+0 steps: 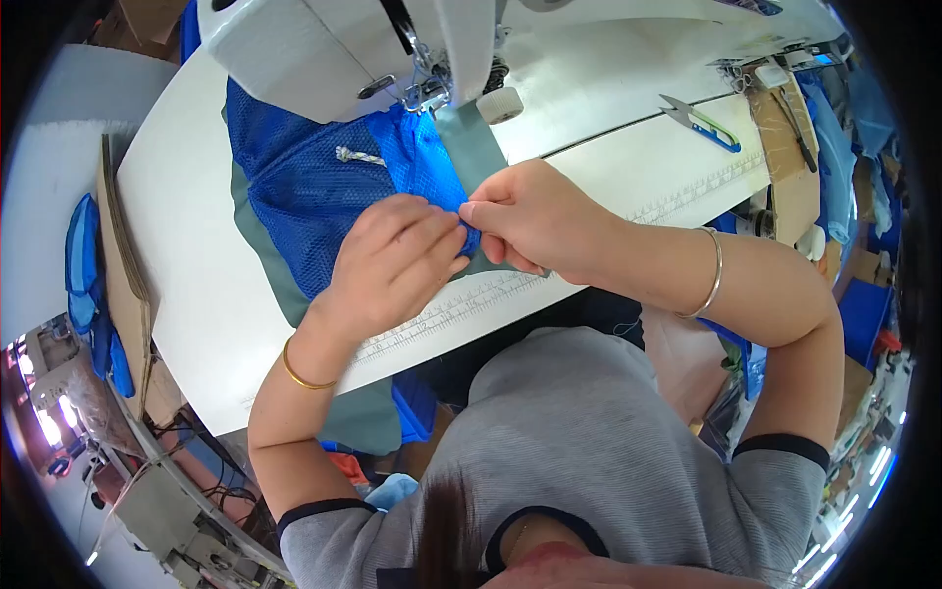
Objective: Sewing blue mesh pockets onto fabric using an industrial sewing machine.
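Blue mesh fabric [294,177] with a smooth bright blue band [427,167] lies beneath the sewing machine's needle and presser foot [427,93]. A short white cord [360,156] sticks out of it beside the band. Under the mesh is grey-green fabric [265,257], showing along its left side and to the right of the band. My left hand [397,260] is closed over the near end of the blue fabric, its fingers bent. Close beside it, my right hand [535,218] pinches the band's near edge between thumb and forefinger. The exact fold between my fingertips is hidden.
The white sewing table [206,324] has ruler markings along its near edge. Thread snips [702,123] with blue-green handles lie at the right, before a cardboard piece [790,187] holding tools. Cardboard [123,245] and blue fabric [86,270] stand at the left.
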Tool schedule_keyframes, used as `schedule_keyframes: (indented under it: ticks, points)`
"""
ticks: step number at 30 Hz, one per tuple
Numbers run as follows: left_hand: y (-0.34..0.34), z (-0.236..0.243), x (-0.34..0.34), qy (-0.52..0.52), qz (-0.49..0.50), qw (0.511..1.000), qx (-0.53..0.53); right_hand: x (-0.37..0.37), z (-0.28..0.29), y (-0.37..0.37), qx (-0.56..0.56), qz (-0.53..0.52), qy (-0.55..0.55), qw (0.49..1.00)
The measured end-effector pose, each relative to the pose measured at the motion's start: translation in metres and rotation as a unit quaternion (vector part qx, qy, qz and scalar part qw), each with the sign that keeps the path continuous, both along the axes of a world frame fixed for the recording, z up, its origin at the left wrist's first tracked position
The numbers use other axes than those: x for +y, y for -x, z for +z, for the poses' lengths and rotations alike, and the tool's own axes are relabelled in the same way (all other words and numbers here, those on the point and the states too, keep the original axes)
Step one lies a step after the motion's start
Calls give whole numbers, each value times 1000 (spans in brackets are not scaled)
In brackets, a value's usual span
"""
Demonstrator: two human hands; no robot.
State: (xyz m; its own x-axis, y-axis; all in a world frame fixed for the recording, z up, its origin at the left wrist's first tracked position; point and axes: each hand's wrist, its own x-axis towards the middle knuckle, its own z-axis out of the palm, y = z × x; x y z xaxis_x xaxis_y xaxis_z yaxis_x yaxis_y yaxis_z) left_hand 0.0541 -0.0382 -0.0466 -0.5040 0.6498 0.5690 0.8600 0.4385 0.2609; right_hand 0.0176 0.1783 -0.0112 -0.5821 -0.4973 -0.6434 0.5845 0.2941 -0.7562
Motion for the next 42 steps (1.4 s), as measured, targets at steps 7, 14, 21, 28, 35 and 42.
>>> schedule_keyframes:
  ticks: [7,14,21,28,35,42]
  points:
    - [3,19,12,8,99,988,-117,-4,6,4,-36,11,-19,999]
    - [9,14,8,74,92,991,-62,2,-4,-6,293,139,-127,937]
    - [3,12,8,76,105,988,-81,25,-40,-36,755,120,-124,633]
    - [8,12,12,48,98,992,-66,36,-38,-29,756,165,-136,619]
    - [17,13,16,50,124,989,-61,41,-35,-13,754,182,-147,614]
    - [34,13,14,62,147,986,-57,35,-38,2,754,181,-155,611]
